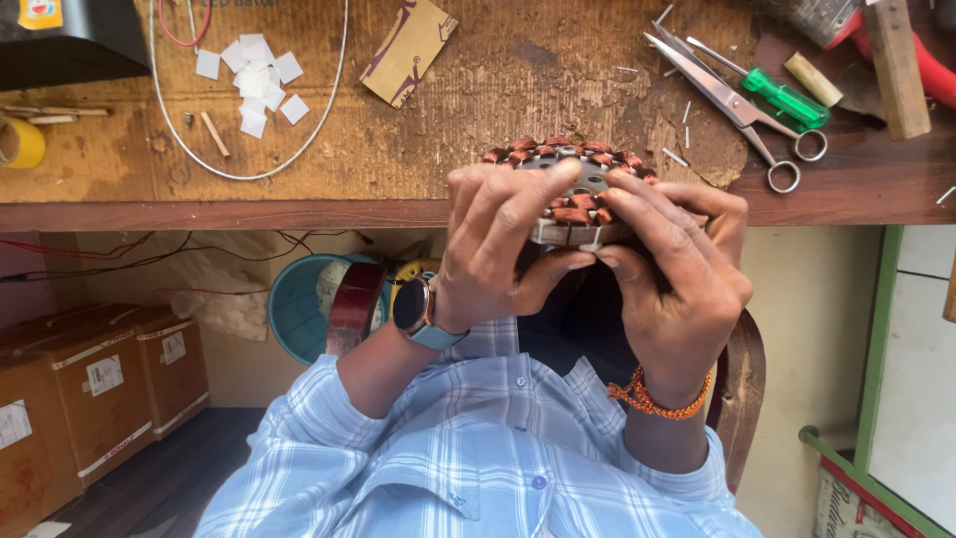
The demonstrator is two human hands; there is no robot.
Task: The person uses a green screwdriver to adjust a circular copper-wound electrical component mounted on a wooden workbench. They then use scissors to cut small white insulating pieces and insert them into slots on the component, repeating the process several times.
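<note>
Nearest: wearing a light blue checked shirt [468, 448], sleeves ending at the forearms. Wearing a dark wristwatch with a teal strap [416, 311] on the left wrist and an orange beaded cord [657, 399] on the right wrist.

Gripping with both hands a round motor stator [576, 189], a grey metal ring ringed with copper-red wire coils. Holding it in the air just in front of the counter's front edge, tilted so its far rim is showing above the fingertips. Left hand [498, 249] clasping the stator's left side, fingers [538, 189] curling over the top, thumb pressing from below. Right hand [677, 269] clasping the right side, fingers [647, 214] lying across the coils, thumb tucked under the lower rim. Neither hand released; both closing on the same piece.

Below the counter, to the left: standing on the floor, brown cardboard boxes [90, 389] and a teal tub [309, 304], with red wires trailing along the wall.

Farther out, on the worn wooden counter [538, 70]: lying to the right, scissors [732, 105] and a green-handled screwdriver [782, 98], close together. Lying at the centre top, a brown card [408, 50]. Scattered to the left, small white paper squares [254, 75] inside a loop of white wire [334, 100], and a roll of yellow tape [20, 142] at the far left edge.
</note>
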